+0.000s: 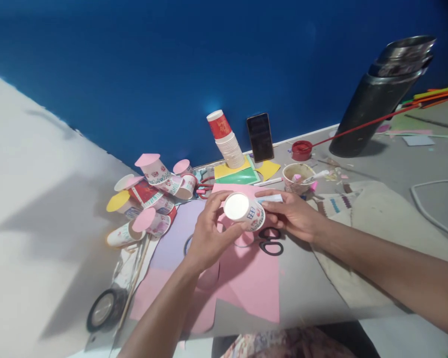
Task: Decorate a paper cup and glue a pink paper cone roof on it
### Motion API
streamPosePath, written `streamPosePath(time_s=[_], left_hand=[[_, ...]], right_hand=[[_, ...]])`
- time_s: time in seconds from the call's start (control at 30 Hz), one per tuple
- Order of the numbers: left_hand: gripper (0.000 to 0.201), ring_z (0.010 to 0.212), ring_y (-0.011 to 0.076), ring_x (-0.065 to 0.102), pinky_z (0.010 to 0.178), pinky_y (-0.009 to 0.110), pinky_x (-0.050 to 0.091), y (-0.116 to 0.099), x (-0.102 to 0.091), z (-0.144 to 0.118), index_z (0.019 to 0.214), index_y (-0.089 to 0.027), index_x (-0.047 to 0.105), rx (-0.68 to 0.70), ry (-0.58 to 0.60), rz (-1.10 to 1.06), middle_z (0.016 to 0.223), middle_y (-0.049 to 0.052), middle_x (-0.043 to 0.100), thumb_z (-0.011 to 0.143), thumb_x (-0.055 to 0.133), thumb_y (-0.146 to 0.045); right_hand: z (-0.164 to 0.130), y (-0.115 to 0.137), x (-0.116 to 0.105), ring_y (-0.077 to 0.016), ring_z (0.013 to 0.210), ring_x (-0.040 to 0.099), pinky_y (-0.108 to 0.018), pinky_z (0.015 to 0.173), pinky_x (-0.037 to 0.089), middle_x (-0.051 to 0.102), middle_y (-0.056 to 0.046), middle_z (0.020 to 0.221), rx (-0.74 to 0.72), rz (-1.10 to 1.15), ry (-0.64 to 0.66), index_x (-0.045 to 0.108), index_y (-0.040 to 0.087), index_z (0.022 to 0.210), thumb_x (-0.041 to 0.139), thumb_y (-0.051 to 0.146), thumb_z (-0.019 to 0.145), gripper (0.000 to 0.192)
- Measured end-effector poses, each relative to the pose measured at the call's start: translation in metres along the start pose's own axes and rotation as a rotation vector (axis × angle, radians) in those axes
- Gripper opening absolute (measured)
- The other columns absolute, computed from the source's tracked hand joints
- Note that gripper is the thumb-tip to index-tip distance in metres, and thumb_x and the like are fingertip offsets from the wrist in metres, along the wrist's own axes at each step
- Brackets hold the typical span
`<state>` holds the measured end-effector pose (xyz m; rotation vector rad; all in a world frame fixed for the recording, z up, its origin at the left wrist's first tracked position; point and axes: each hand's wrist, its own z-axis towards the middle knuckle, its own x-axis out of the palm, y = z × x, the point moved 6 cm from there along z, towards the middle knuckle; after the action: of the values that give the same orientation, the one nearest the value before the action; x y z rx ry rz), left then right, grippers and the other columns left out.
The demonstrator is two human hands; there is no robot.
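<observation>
My left hand (212,231) is closed around a small paper cup (252,215), tilted with its white round end toward me. Red flower prints and a blue-drawn window mark its side. My right hand (293,214) pinches a white marker-like stick (272,198) beside the cup, its fingers close to the cup's right side. Black-handled scissors (271,242) lie below the hands on pink paper (254,283). The scissors' blades are hidden.
Decorated cups with paper discs (153,191) cluster at left. Behind stand a cup stack (229,146) and a phone (260,137). Right of them are a cup holding markers (294,184), a red lid (301,150), a dark flask (377,99) and cloth (373,233). Black tape (102,309) lies front left.
</observation>
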<state>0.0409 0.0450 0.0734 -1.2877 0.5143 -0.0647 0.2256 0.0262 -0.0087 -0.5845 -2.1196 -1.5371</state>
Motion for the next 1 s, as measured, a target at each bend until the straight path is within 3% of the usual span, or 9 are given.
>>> streamPosePath(time_s=[0.13,0.2,0.3,0.37,0.47,0.6,0.8,0.9,1.0], left_hand=[[0.065,0.134,0.0285,0.056,0.106,0.034,0.05,0.006,0.001,-0.003,0.133,-0.027,0.066,0.001,0.016,-0.092,0.142,0.01,0.06,0.073,0.091,-0.029],[0.077,0.142,0.0278,0.05,0.106,0.031,0.05,0.016,-0.003,-0.004,0.141,-0.029,0.061,-0.043,-0.053,-0.195,0.151,0.009,0.055,0.071,0.093,-0.031],[0.047,0.112,0.0226,0.068,0.086,0.027,0.058,0.042,-0.005,-0.007,0.12,-0.02,0.071,-0.261,-0.211,-0.449,0.123,0.011,0.07,0.08,0.085,-0.041],[0.035,0.082,0.0204,0.071,0.071,0.03,0.06,0.058,0.01,-0.01,0.102,-0.014,0.073,-0.492,-0.146,-0.658,0.097,0.011,0.074,0.088,0.076,-0.046],[0.03,0.073,0.0225,0.073,0.07,0.035,0.063,0.062,0.034,-0.015,0.1,-0.01,0.074,-0.697,0.006,-0.908,0.088,0.014,0.076,0.093,0.069,-0.038],[0.022,0.091,0.0291,0.079,0.089,0.043,0.065,0.055,0.044,-0.015,0.103,-0.007,0.075,-0.675,-0.021,-1.113,0.103,0.019,0.08,0.097,0.063,-0.024],[0.018,0.1,0.0308,0.079,0.092,0.047,0.065,0.049,0.044,-0.018,0.108,-0.01,0.075,-0.646,-0.043,-1.173,0.107,0.015,0.082,0.094,0.069,-0.019],[0.011,0.082,0.0227,0.078,0.078,0.035,0.065,0.049,0.03,-0.015,0.094,-0.012,0.077,-0.562,-0.141,-1.072,0.092,0.01,0.082,0.088,0.077,-0.021],[0.015,0.073,0.0175,0.074,0.071,0.027,0.061,0.049,0.01,-0.008,0.085,-0.012,0.078,-0.448,-0.273,-0.916,0.082,0.007,0.08,0.078,0.085,-0.023]], right_hand=[[0.001,-0.001,0.001,-0.0082,0.048,0.056,-0.019,0.045,0.051,0.066,0.003,0.061,-0.012,0.038,0.02,0.073,0.016,0.109,0.1,0.029,0.062,0.055],[0.002,-0.001,0.0,-0.0081,0.049,0.058,-0.019,0.048,0.054,0.068,0.003,0.063,-0.022,0.053,0.026,0.073,0.016,0.11,0.099,0.028,0.063,0.055],[0.004,-0.001,-0.002,-0.0079,0.051,0.059,-0.018,0.048,0.053,0.067,0.003,0.062,-0.032,0.07,0.027,0.073,0.016,0.112,0.098,0.028,0.066,0.054],[0.005,-0.002,-0.004,-0.0081,0.052,0.06,-0.017,0.047,0.051,0.066,0.003,0.062,-0.042,0.078,0.018,0.074,0.016,0.112,0.097,0.027,0.068,0.051],[0.005,-0.002,-0.006,-0.0082,0.053,0.059,-0.016,0.047,0.049,0.065,0.004,0.061,-0.061,0.084,0.004,0.074,0.017,0.111,0.097,0.028,0.069,0.049],[0.005,-0.004,-0.004,-0.0081,0.055,0.059,-0.018,0.049,0.05,0.066,0.004,0.065,-0.067,0.067,0.009,0.074,0.017,0.112,0.097,0.029,0.069,0.05],[0.003,-0.008,0.003,-0.0086,0.053,0.056,-0.019,0.046,0.045,0.066,0.003,0.066,-0.065,0.003,0.015,0.075,0.017,0.107,0.098,0.037,0.066,0.051],[-0.001,-0.001,0.002,-0.0095,0.052,0.054,-0.021,0.045,0.043,0.065,0.004,0.064,-0.112,-0.098,-0.038,0.074,0.018,0.111,0.094,0.044,0.071,0.052],[-0.009,0.022,-0.003,-0.0091,0.05,0.049,-0.023,0.046,0.04,0.064,0.004,0.064,-0.329,-0.376,-0.155,0.077,0.019,0.107,0.085,0.051,0.081,0.042]])
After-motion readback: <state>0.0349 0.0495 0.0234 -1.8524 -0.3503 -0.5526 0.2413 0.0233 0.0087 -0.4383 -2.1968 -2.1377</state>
